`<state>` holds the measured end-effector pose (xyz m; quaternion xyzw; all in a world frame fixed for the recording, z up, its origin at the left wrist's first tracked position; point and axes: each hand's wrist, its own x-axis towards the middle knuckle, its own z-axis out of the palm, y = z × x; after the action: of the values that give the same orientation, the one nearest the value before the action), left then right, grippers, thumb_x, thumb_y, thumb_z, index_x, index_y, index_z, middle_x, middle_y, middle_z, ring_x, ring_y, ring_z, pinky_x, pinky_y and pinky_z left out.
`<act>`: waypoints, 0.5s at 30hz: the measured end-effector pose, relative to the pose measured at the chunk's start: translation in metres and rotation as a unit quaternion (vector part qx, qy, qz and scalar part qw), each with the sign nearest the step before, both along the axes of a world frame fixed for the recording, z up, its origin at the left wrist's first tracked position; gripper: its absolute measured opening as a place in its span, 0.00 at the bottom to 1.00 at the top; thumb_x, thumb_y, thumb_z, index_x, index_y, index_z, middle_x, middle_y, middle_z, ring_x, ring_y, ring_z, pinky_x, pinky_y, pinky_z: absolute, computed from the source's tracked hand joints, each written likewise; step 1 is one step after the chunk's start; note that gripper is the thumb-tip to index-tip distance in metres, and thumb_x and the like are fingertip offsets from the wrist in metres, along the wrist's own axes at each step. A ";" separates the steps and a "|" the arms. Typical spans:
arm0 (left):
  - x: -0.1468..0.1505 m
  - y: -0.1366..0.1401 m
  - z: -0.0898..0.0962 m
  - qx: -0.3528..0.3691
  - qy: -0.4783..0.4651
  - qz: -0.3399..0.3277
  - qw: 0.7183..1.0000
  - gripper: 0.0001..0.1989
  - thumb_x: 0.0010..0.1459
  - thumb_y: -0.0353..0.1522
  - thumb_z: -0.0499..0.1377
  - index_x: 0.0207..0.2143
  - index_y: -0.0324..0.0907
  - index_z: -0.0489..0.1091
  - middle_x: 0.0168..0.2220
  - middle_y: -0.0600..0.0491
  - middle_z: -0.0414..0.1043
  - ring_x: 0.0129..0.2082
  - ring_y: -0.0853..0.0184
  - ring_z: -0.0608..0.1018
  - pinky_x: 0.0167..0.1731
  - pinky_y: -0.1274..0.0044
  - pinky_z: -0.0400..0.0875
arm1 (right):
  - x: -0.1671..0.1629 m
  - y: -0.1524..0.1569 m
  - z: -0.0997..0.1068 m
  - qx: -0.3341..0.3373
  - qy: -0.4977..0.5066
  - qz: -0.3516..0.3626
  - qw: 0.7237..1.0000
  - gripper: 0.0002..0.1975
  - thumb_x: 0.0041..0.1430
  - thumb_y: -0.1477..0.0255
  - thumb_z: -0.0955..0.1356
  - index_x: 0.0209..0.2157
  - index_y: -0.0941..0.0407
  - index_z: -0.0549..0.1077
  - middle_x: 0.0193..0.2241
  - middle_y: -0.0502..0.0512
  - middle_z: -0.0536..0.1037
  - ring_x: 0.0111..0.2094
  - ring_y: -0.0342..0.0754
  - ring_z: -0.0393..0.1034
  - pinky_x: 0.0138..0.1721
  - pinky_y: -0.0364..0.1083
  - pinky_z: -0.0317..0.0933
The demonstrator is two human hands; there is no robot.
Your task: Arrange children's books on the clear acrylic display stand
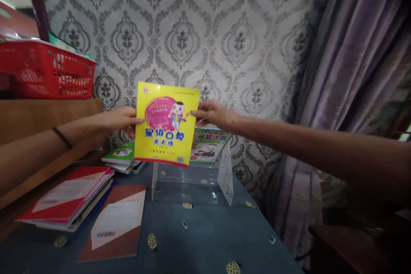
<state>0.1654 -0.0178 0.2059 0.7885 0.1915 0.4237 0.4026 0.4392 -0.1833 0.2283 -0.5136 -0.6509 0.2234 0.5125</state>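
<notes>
the yellow workbook [163, 147] hangs nearly upright above the dark patterned tablecloth [167, 218], overlapping the clear plastic rack [226, 175] in view; whether they touch i cannot tell. the left hand [126, 120] pinches one side edge, thumb on the cover, and the right hand [213, 113] grasps the opposite edge. thin and paper-covered, it should be light, bendy and a little slippery; side edges look the best hold. the rack has stiff-looking, see-through walls, and a green picture book [210, 144] leans there, flat and rectangular.
</notes>
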 end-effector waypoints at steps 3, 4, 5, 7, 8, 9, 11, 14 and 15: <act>0.012 0.018 0.039 0.055 0.052 -0.008 0.997 0.13 0.48 0.38 0.69 0.32 0.38 0.78 0.27 0.50 0.79 0.31 0.61 0.82 0.27 0.78 0.78 | 0.004 0.019 0.035 0.066 0.008 -0.021 0.998 0.04 0.55 0.76 0.75 0.32 0.63 0.80 0.28 0.60 0.83 0.28 0.48 0.78 0.25 0.44 0.74; 0.015 0.022 0.048 0.075 0.057 -0.016 0.995 0.14 0.49 0.38 0.69 0.34 0.38 0.78 0.28 0.49 0.79 0.31 0.62 0.82 0.28 0.78 0.78 | 0.005 0.025 0.044 0.084 0.013 -0.024 0.996 0.03 0.55 0.77 0.75 0.32 0.63 0.80 0.28 0.59 0.83 0.28 0.48 0.78 0.25 0.44 0.75; 0.018 0.024 0.056 0.094 0.059 -0.022 0.994 0.14 0.50 0.38 0.68 0.35 0.37 0.78 0.29 0.48 0.80 0.31 0.63 0.82 0.29 0.78 0.78 | 0.006 0.030 0.051 0.100 0.015 -0.027 0.995 0.03 0.55 0.77 0.75 0.32 0.62 0.80 0.27 0.58 0.83 0.29 0.48 0.78 0.26 0.44 0.75; 0.024 0.028 0.065 0.115 0.071 -0.021 0.991 0.13 0.53 0.36 0.65 0.37 0.36 0.77 0.31 0.47 0.80 0.31 0.63 0.82 0.31 0.76 0.79 | 0.008 0.039 0.060 0.129 0.011 -0.048 0.990 0.03 0.55 0.77 0.75 0.33 0.61 0.79 0.27 0.56 0.83 0.30 0.49 0.79 0.27 0.44 0.76; 0.029 0.029 0.066 0.121 0.071 -0.014 0.990 0.13 0.54 0.36 0.64 0.38 0.35 0.76 0.31 0.47 0.79 0.31 0.63 0.81 0.32 0.75 0.79 | 0.010 0.042 0.062 0.140 0.006 -0.064 0.988 0.03 0.55 0.77 0.74 0.33 0.60 0.79 0.28 0.56 0.83 0.30 0.49 0.79 0.28 0.45 0.77; 0.033 0.030 0.066 0.126 0.067 -0.006 0.990 0.12 0.55 0.35 0.63 0.39 0.34 0.76 0.31 0.47 0.79 0.31 0.63 0.81 0.32 0.74 0.79 | 0.012 0.046 0.062 0.149 0.000 -0.080 0.986 0.03 0.56 0.77 0.74 0.34 0.60 0.80 0.29 0.56 0.83 0.31 0.49 0.79 0.29 0.46 0.77; 0.045 0.034 0.062 0.132 0.059 0.005 0.990 0.12 0.55 0.33 0.63 0.38 0.33 0.75 0.30 0.47 0.78 0.30 0.64 0.81 0.32 0.72 0.79 | 0.019 0.051 0.060 0.164 -0.007 -0.105 0.981 0.03 0.56 0.79 0.73 0.34 0.61 0.80 0.30 0.58 0.83 0.31 0.50 0.79 0.32 0.49 0.78; 0.065 0.042 0.053 0.133 0.050 0.013 0.990 0.10 0.55 0.33 0.62 0.36 0.34 0.75 0.29 0.48 0.78 0.28 0.64 0.80 0.31 0.71 0.79 | 0.033 0.059 0.054 0.184 -0.010 -0.114 0.976 0.04 0.56 0.80 0.73 0.34 0.61 0.80 0.28 0.56 0.82 0.29 0.47 0.77 0.32 0.48 0.77; 0.071 0.044 0.050 0.132 0.046 0.014 0.990 0.10 0.55 0.33 0.62 0.36 0.34 0.75 0.29 0.48 0.78 0.27 0.64 0.79 0.31 0.71 0.79 | 0.038 0.062 0.051 0.192 -0.010 -0.117 0.974 0.04 0.55 0.80 0.73 0.34 0.61 0.80 0.28 0.54 0.82 0.28 0.46 0.76 0.31 0.47 0.76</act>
<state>0.2365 0.0266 0.2560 0.8505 0.1631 0.4142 0.2803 0.4774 -0.1216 0.2797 -0.4804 -0.6222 0.0276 0.6176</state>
